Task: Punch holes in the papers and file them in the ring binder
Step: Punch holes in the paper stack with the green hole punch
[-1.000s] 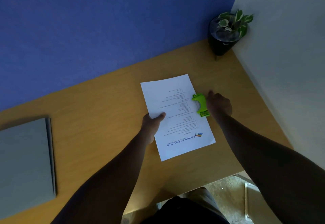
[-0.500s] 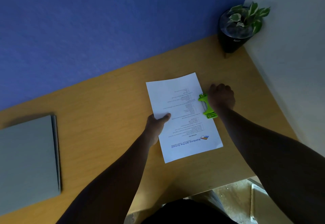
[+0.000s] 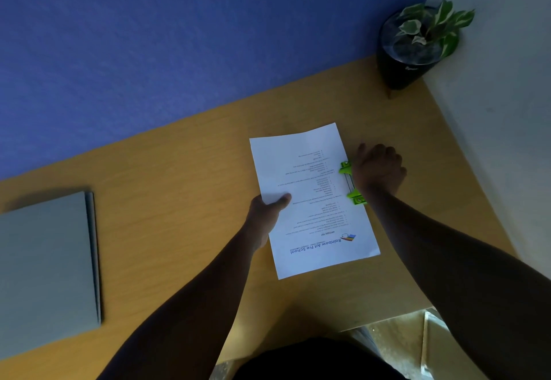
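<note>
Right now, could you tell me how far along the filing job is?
Early. The paper sits in the green hole punch; the right hand presses it, the left hand pinches the sheet. The grey binder lies closed; filing remains.

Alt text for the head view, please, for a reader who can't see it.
A person's right hand presses on a green hole punch at the right edge of a printed paper, which the left hand holds by its left edge on a wooden desk. A closed grey binder lies far left; a potted plant stands in the corner.
</note>
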